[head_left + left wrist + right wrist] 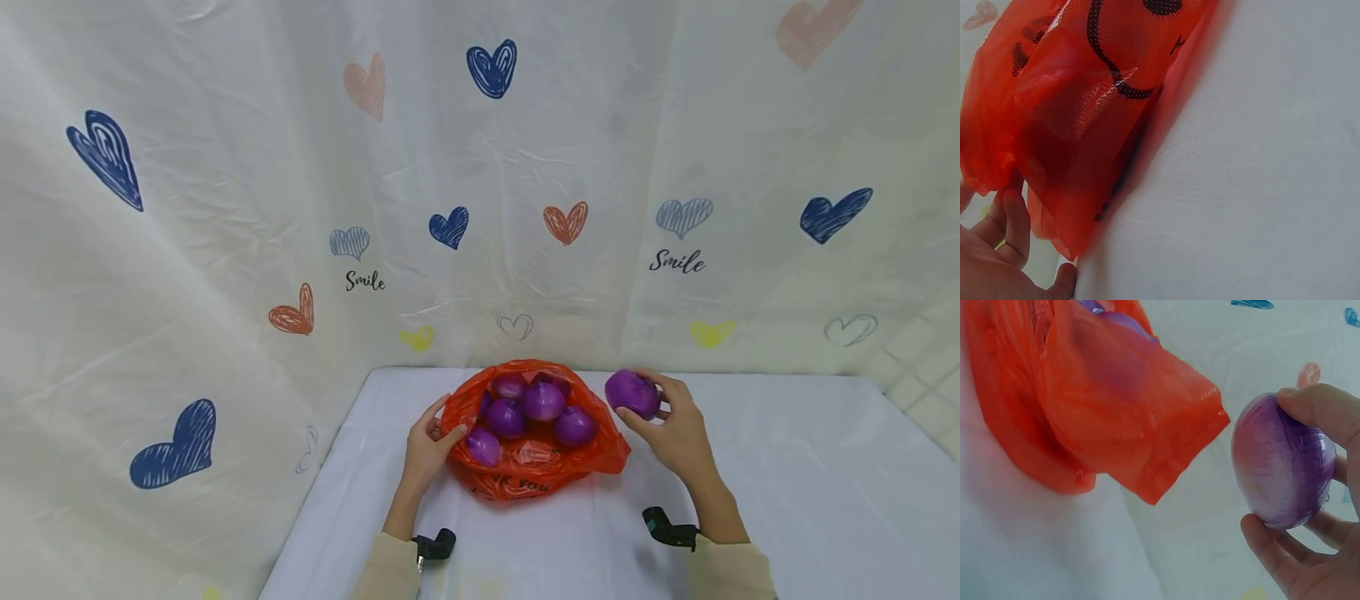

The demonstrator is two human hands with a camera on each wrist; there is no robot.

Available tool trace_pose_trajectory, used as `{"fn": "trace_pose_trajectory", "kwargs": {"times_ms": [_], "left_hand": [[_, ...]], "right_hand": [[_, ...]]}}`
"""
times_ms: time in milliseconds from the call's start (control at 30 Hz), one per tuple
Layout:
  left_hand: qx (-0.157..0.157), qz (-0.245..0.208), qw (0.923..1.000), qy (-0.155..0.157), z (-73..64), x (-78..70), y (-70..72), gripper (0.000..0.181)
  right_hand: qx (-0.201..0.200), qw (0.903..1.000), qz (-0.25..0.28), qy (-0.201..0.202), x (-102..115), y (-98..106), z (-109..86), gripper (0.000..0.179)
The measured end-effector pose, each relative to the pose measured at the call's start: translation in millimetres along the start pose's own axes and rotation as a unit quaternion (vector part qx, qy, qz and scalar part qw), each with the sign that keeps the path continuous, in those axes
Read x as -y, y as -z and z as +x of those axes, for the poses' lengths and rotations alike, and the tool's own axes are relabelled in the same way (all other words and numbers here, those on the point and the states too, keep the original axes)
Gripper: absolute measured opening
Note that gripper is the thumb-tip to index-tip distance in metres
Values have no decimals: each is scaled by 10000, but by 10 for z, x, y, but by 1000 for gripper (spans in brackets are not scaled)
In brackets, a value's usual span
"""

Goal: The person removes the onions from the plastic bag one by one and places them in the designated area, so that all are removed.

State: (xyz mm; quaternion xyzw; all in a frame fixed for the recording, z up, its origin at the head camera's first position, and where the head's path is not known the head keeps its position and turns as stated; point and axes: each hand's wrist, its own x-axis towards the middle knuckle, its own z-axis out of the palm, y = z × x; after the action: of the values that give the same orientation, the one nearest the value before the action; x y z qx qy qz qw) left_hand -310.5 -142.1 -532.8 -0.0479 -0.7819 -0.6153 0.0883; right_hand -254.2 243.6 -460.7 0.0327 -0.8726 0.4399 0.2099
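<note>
A red plastic bag (517,485) stands open-mouthed on the white table, with several purple onions (543,401) inside. My left hand (425,451) holds the bag's left rim, thumb on the inner side. In the left wrist view its curled fingers (1017,228) lie against the red plastic. Right of the bag, my right hand (681,427) grips a single purple onion (631,393) between thumb and fingers. The right wrist view shows this onion (1282,462) apart from the bag's pulled-out corner (1166,444).
The table (810,475) has a white cover. Behind it and at the left hangs a pale curtain (615,150) printed with hearts and the word Smile. A dark wrist camera (670,530) sits on the right wrist, another camera (435,544) on the left.
</note>
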Motion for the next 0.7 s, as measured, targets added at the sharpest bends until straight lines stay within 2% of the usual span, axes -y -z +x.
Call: {"fn": "trace_pose_trajectory", "kwargs": {"times_ms": [267,700], "left_hand": [[-10,-5,10000,76,-4,-16,1,63],[-14,76,9999,133,1,3,0,62]], "right_hand": [[-26,9997,16,-234,-66,53,0,73],[23,9974,-80,-712,-306,116,5,76]]}}
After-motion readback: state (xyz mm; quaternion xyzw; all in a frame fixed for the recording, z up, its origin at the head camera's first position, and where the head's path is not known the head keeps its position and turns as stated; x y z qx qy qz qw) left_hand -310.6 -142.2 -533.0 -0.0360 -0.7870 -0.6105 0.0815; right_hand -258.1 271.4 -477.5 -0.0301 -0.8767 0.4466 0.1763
